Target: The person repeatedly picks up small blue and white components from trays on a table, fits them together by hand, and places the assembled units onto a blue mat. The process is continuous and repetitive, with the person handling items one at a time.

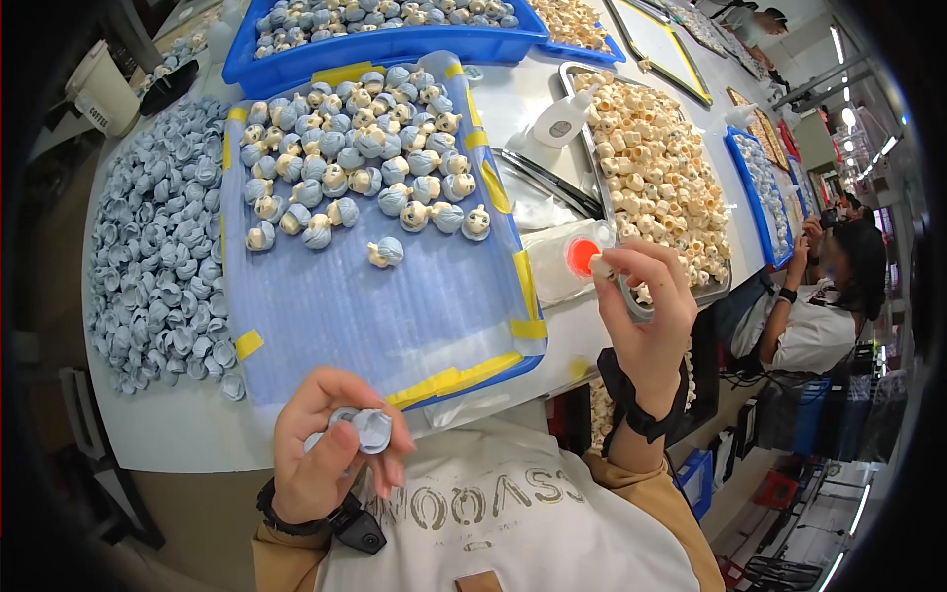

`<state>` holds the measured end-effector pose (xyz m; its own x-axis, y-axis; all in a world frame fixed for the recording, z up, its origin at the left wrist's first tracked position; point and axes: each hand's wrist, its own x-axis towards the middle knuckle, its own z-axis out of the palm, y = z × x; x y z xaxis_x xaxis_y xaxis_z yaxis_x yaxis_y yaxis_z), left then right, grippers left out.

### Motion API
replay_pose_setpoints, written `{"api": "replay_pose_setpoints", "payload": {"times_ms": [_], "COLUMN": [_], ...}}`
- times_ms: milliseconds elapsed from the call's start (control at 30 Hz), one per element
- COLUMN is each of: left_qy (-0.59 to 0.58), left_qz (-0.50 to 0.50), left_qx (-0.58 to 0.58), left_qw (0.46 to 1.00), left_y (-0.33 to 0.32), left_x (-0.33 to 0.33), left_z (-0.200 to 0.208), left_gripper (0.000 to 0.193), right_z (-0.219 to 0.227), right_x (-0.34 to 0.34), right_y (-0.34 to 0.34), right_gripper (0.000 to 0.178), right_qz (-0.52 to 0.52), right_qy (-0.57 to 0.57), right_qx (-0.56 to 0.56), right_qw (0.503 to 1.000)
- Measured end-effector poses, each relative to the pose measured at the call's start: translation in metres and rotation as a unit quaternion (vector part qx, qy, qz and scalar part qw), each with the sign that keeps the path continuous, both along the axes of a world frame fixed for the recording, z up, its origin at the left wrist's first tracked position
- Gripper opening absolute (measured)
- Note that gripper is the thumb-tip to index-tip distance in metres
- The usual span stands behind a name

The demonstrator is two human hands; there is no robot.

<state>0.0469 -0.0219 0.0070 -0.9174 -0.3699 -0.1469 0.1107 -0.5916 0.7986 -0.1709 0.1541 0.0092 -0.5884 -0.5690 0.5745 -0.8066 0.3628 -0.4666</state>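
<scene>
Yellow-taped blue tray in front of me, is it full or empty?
Partly filled: blue-haired doll heads crowd the far part of the tray, while its near part is bare.

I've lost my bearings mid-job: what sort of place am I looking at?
Probably a doll or toy assembly workshop. Small doll heads are laid out in a shallow tray, loose pale blue hair pieces are heaped beside it, and another person is at a blue tray of parts nearby.

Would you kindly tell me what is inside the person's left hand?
The left hand holds hollow light-blue shells. The hand itself covers parts of them, so their exact number cannot be seen.
</scene>
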Motion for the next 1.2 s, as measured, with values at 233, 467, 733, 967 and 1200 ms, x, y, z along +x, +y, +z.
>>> {"api": "replay_pose_setpoints", "payload": {"times_ms": [233,467,733,967,1200], "left_qy": [0.011,0.012,0.053,0.128,0.079], "left_qz": [-0.016,-0.056,0.017,-0.013,0.001], "left_qx": [0.009,-0.015,-0.038,-0.122,-0.122], "left_qw": [1.000,0.998,0.998,0.984,0.989], "left_y": [-0.002,-0.002,0.001,-0.004,0.001], "left_x": [0.000,-0.001,-0.004,-0.003,-0.002], "left_z": [-0.006,-0.007,-0.003,-0.014,0.000], "left_gripper": [0.040,0.040,0.033,0.030,0.037], "right_z": [-0.001,0.023,0.012,0.015,0.018], "right_x": [0.010,0.069,0.082,0.081,0.079], "right_y": [0.002,-0.026,-0.044,-0.048,-0.045], "right_gripper": [0.029,0.041,0.037,0.036,0.033], "right_qz": [-0.018,0.316,0.318,0.319,0.327], "right_qy": [-0.018,-0.197,-0.250,-0.242,-0.254], "right_qx": [-0.036,-0.144,-0.168,-0.151,-0.122], "right_qw": [0.999,0.917,0.899,0.904,0.902]}}
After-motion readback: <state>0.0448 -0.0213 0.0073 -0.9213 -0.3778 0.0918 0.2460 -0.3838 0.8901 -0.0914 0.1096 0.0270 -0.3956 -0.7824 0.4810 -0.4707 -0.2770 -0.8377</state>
